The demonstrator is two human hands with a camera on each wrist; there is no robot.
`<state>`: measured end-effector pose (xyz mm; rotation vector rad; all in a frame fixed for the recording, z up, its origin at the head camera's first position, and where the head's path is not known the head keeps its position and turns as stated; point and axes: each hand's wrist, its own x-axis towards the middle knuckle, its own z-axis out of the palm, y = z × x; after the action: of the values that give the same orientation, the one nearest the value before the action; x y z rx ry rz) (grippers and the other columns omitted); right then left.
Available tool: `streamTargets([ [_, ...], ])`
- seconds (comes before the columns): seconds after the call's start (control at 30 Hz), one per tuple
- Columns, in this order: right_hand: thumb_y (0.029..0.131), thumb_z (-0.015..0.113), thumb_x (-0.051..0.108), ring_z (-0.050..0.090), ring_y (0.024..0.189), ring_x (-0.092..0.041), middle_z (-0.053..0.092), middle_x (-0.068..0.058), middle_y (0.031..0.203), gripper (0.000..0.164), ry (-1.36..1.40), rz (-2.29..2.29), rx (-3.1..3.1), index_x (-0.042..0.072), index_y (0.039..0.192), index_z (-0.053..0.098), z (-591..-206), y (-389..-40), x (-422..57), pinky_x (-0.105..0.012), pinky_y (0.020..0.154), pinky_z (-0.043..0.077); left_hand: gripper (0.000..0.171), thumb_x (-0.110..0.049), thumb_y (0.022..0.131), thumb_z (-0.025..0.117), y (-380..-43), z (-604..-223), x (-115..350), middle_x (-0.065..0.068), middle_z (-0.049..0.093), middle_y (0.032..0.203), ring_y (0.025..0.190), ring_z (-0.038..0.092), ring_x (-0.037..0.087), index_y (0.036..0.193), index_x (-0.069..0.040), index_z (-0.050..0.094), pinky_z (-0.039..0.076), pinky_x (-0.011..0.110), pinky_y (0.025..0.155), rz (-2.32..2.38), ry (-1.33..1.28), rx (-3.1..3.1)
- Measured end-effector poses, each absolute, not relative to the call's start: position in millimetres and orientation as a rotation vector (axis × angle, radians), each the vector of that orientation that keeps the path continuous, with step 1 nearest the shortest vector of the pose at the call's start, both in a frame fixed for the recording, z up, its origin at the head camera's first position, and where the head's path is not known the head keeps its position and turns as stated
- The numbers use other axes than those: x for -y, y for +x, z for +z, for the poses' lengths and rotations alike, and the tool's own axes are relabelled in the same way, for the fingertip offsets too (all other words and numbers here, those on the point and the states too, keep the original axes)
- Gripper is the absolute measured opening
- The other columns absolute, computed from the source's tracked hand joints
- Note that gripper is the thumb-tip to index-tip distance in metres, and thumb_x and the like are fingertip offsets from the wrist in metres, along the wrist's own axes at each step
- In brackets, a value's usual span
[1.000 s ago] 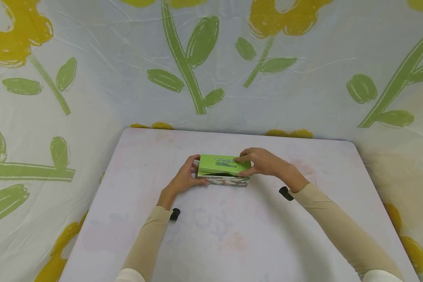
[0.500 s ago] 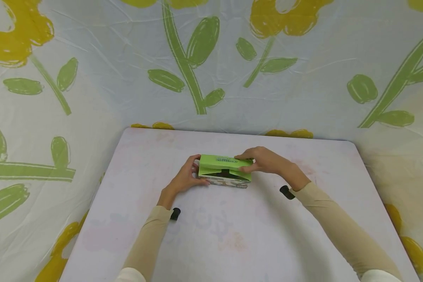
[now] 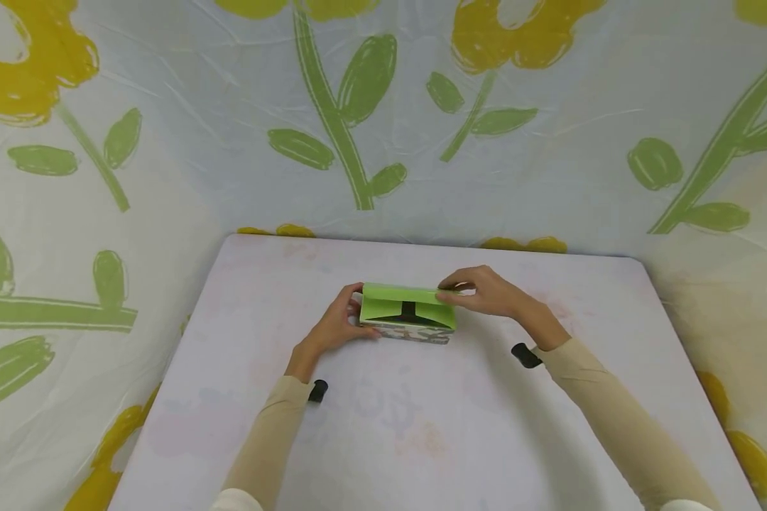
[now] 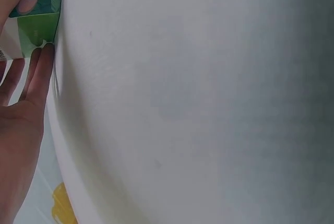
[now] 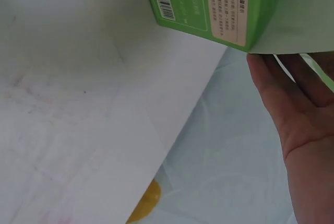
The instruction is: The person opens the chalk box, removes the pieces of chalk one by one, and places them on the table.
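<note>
A small green cardboard box (image 3: 415,332) with a patterned front sits on the table, its lid (image 3: 396,292) raised at the front and tipped back. A black strip (image 3: 409,309) shows in the opening; the contents cannot be made out. My left hand (image 3: 332,325) grips the box's left end, thumb at the front. In the left wrist view, its fingertips touch the green and white end panel (image 4: 39,28). With thumb and fingers, my right hand (image 3: 488,292) pinches the lid's right edge. The right wrist view shows the box's printed end with a barcode (image 5: 164,6).
The pale table (image 3: 383,426) has faint smudges and marks. Behind and beside it hangs a white cloth (image 3: 230,92) printed with yellow flowers and green stems. Dark wrist-worn pieces (image 3: 527,355) stick out below both sleeves.
The lid's front has come up and swung back, widening the gap. My right hand has shifted slightly right and back with it. The left hand stays at the box's left end.
</note>
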<state>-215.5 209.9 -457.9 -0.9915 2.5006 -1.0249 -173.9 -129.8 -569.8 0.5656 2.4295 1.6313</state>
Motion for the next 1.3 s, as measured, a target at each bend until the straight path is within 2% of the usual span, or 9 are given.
streamTargets([
  [0.13, 0.094, 0.078, 0.028, 0.068, 0.108, -0.025, 0.074, -0.003, 0.115, 0.031, -0.994, -1.066, -2.573, 0.008, 0.117, 0.074, -462.2, -210.8, -215.9, -0.052, 0.097, 0.055, 0.106, -0.015, 0.072, 0.096, -173.5, -569.7, 128.4, 0.009, 0.044, 0.145, 0.108, 0.057, 0.025, 0.156, -0.009, 0.031, 0.052, 0.04, 0.094, 1.632, 0.559, -2.448],
  [0.4, 0.08, 0.091, 0.025, 0.067, 0.104, -0.025, 0.074, 0.0, 0.113, 0.041, -1.055, -1.111, -2.664, 0.01, 0.115, 0.074, -464.9, -198.2, -227.4, -0.05, 0.091, 0.056, 0.106, -0.019, 0.071, 0.097, -172.9, -571.5, 128.2, 0.007, 0.045, 0.145, 0.107, 0.055, 0.023, 0.155, -0.013, 0.033, 0.05, 0.042, 0.095, 1.646, 0.533, -2.456],
  [0.57, 0.079, 0.091, 0.022, 0.066, 0.111, -0.027, 0.073, -0.002, 0.118, 0.044, -1.065, -1.072, -2.655, 0.01, 0.118, 0.073, -464.9, -191.2, -232.8, -0.053, 0.095, 0.054, 0.105, -0.02, 0.071, 0.097, -173.2, -573.1, 128.7, 0.007, 0.046, 0.145, 0.106, 0.055, 0.024, 0.155, -0.013, 0.034, 0.05, 0.045, 0.094, 1.656, 0.544, -2.462],
  [0.73, 0.081, 0.089, 0.014, 0.066, 0.114, -0.026, 0.073, -0.003, 0.119, 0.041, -1.091, -1.109, -2.678, 0.009, 0.119, 0.073, -468.2, -188.3, -234.4, -0.051, 0.099, 0.052, 0.106, -0.019, 0.072, 0.096, -173.9, -574.6, 129.0, 0.009, 0.046, 0.144, 0.106, 0.056, 0.024, 0.156, -0.01, 0.031, 0.051, 0.04, 0.094, 1.633, 0.542, -2.461],
  [0.83, 0.085, 0.086, 0.011, 0.066, 0.115, -0.026, 0.073, -0.003, 0.118, 0.037, -1.049, -1.19, -2.715, 0.009, 0.119, 0.073, -471.7, -186.4, -234.8, -0.043, 0.1, 0.052, 0.106, -0.017, 0.073, 0.096, -173.4, -574.5, 128.9, 0.01, 0.045, 0.143, 0.107, 0.056, 0.024, 0.156, -0.009, 0.03, 0.052, 0.039, 0.093, 1.636, 0.542, -2.451],
  [1.0, 0.087, 0.082, 0.006, 0.068, 0.11, -0.026, 0.073, -0.005, 0.114, 0.033, -0.963, -1.379, -2.779, 0.009, 0.118, 0.072, -483.7, -187.2, -232.4, -0.021, 0.1, 0.05, 0.105, -0.017, 0.073, 0.095, -172.3, -573.6, 128.0, 0.009, 0.043, 0.146, 0.107, 0.057, 0.024, 0.156, -0.009, 0.03, 0.052, 0.038, 0.093, 1.632, 0.546, -2.454],
  [1.17, 0.085, 0.081, -0.002, 0.071, 0.102, -0.028, 0.075, -0.01, 0.11, 0.033, -1.003, -1.517, -2.884, 0.004, 0.117, 0.072, -496.6, -191.3, -226.0, -0.013, 0.095, 0.05, 0.104, -0.016, 0.074, 0.095, -171.3, -572.5, 127.4, 0.01, 0.043, 0.146, 0.107, 0.056, 0.024, 0.156, -0.008, 0.03, 0.052, 0.037, 0.092, 1.638, 0.545, -2.454],
  [1.3, 0.079, 0.082, -0.011, 0.072, 0.097, -0.03, 0.076, -0.014, 0.106, 0.037, -1.099, -1.57, -2.987, 0.0, 0.113, 0.073, -500.8, -192.0, -221.2, -0.011, 0.092, 0.049, 0.104, -0.015, 0.074, 0.095, -170.6, -571.8, 126.6, 0.01, 0.043, 0.146, 0.106, 0.056, 0.025, 0.155, -0.008, 0.03, 0.053, 0.036, 0.091, 1.628, 0.547, -2.465],
])
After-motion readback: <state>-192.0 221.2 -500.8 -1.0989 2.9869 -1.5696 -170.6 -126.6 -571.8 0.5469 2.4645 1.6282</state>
